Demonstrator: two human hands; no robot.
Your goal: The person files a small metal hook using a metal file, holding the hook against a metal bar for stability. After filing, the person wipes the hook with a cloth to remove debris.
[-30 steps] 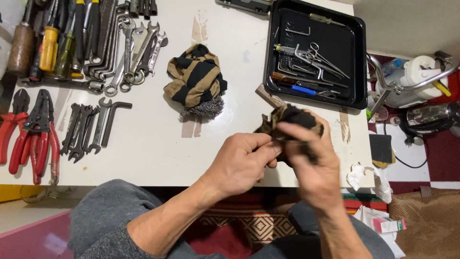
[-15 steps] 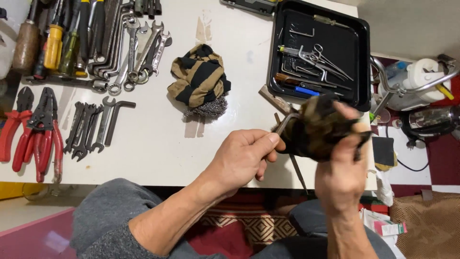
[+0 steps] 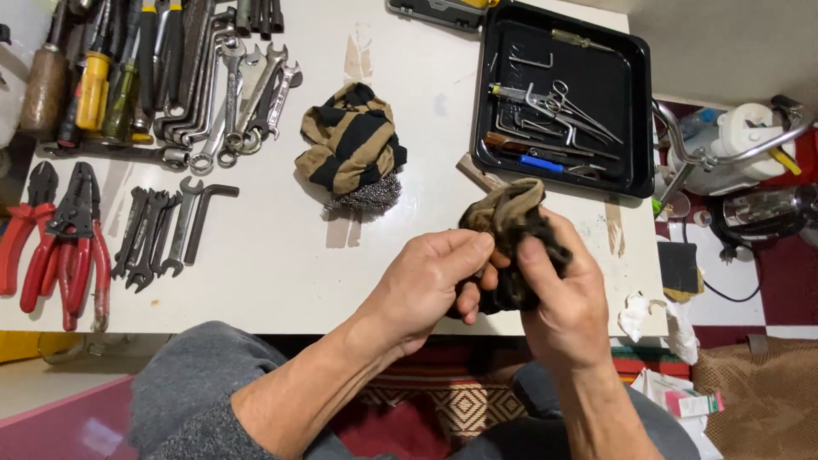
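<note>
A dark rag [image 3: 509, 223] is being clamped between the left hand [image 3: 430, 285] and right hand [image 3: 569, 298]. It is being held just above the white table [image 3: 281, 255], near the black tray [image 3: 635, 128]

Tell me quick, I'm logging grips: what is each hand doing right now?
Left hand: closed, fingers pinching the rag.
Right hand: closed around the same rag.
</note>
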